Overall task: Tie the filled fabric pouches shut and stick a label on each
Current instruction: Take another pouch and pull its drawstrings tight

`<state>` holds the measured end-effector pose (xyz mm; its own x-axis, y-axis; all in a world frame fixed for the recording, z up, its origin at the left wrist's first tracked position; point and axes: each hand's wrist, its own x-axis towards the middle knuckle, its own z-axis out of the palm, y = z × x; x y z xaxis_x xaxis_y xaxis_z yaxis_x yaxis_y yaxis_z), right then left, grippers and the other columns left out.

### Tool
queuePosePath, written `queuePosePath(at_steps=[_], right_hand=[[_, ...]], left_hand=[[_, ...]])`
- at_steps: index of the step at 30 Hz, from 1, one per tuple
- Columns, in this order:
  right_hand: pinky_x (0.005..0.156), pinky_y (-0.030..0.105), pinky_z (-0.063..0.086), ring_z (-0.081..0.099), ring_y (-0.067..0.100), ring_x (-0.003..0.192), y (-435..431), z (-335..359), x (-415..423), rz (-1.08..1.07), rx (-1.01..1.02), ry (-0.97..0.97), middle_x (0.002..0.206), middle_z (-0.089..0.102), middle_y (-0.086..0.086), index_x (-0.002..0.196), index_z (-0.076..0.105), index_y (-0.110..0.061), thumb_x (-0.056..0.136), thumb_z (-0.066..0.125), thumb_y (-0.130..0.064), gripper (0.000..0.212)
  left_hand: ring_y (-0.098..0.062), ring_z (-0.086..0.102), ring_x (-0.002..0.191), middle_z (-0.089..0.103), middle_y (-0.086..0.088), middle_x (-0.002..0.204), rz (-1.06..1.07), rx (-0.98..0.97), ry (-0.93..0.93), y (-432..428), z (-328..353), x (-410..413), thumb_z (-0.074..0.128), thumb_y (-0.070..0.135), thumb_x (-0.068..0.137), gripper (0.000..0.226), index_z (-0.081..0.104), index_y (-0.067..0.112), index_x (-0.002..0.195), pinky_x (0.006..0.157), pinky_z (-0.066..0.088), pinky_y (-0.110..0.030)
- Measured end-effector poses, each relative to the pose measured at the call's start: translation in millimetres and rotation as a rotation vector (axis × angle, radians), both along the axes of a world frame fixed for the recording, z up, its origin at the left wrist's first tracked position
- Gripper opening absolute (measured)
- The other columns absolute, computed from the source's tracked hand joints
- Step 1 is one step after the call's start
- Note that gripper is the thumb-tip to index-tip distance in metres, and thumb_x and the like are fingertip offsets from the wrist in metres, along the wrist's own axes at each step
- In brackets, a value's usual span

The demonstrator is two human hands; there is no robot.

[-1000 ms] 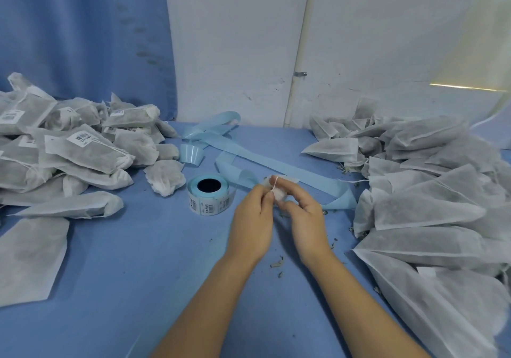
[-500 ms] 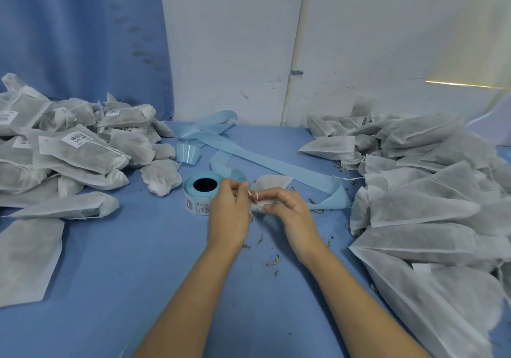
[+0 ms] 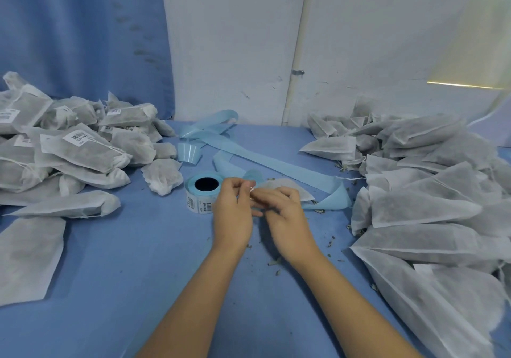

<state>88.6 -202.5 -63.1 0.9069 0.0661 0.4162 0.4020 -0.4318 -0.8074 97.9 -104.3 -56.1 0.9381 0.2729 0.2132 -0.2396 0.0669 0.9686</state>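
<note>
A white fabric pouch (image 3: pixel 287 187) lies on the blue table just behind my hands. My left hand (image 3: pixel 235 208) pinches the pouch's white drawstring (image 3: pixel 251 189) at its fingertips. My right hand (image 3: pixel 284 216) grips the pouch's gathered neck, fingers curled over it. A roll of barcode labels (image 3: pixel 203 194) on a light blue core stands directly left of my left hand. Much of the pouch is hidden behind my right hand.
A heap of tied, labelled pouches (image 3: pixel 74 147) covers the left side. A heap of unlabelled pouches (image 3: pixel 431 191) fills the right side. Spent light blue label backing (image 3: pixel 265 164) trails across the back of the table (image 3: pixel 132 269). Dried herb crumbs (image 3: pixel 276 263) lie near my wrists.
Both hands have shifted left toward the label roll. My left hand has drawn the string out to the left while my right hand lowered onto the pouch's neck.
</note>
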Motion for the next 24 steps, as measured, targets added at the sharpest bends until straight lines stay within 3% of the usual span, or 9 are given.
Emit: queuePosePath(at_steps=[3,7,12,16,20,24], right_hand=[[0.097,0.01,0.04,0.052,-0.012,0.102,-1.4,7.8,-0.5,-0.009,0.328,0.13,0.115,0.062,0.004,0.094,0.072,-0.027,0.083,0.044,0.015,0.051],[0.092,0.019,0.047,0.065,0.006,0.101,-7.7,8.6,1.9,0.025,0.478,0.183,0.1,0.075,-0.001,0.092,0.076,-0.011,0.085,0.042,0.012,0.042],[0.082,0.01,0.046,0.066,0.001,0.096,-9.0,8.0,2.7,0.002,0.439,0.159,0.096,0.075,-0.006,0.091,0.077,-0.013,0.085,0.044,0.009,0.041],[0.083,0.013,0.049,0.066,0.004,0.098,-8.5,8.0,1.6,0.045,0.44,0.17,0.098,0.075,-0.007,0.089,0.076,-0.02,0.086,0.044,0.009,0.044],[0.089,0.02,0.05,0.066,0.008,0.102,-8.1,7.8,1.5,0.043,0.452,0.131,0.103,0.073,-0.002,0.085,0.076,-0.021,0.086,0.044,0.012,0.046],[0.096,0.017,0.045,0.062,0.0,0.105,-10.0,6.8,1.9,0.029,0.296,0.086,0.097,0.072,-0.018,0.089,0.076,-0.026,0.087,0.044,0.011,0.049]], left_hand=[[-0.018,0.067,0.071,0.067,-0.006,0.088,-0.036,0.025,-0.019,2.1,1.5,-0.5,0.046,0.01,0.099,0.018,0.054,0.019,0.086,0.058,0.052,-0.018],[-0.002,0.065,0.064,0.068,0.002,0.083,-0.068,0.106,-0.053,5.7,1.8,-1.2,0.05,0.012,0.098,0.018,0.058,0.022,0.086,0.061,0.05,-0.015],[-0.006,0.068,0.066,0.07,0.002,0.082,-0.107,0.065,-0.025,6.9,5.3,-1.8,0.05,0.012,0.098,0.016,0.06,0.02,0.087,0.056,0.049,-0.015],[-0.015,0.069,0.059,0.071,-0.004,0.087,-0.134,-0.025,0.004,6.5,8.0,-0.8,0.048,0.01,0.099,0.015,0.057,0.013,0.088,0.044,0.047,-0.019],[-0.017,0.069,0.065,0.067,-0.008,0.081,-0.154,-0.05,-0.002,5.1,6.8,0.1,0.046,0.009,0.1,0.014,0.055,0.012,0.088,0.058,0.055,-0.022],[-0.008,0.067,0.074,0.068,-0.001,0.082,-0.071,0.194,-0.05,7.7,2.3,0.1,0.051,0.012,0.097,0.013,0.058,0.016,0.087,0.07,0.052,-0.017]])
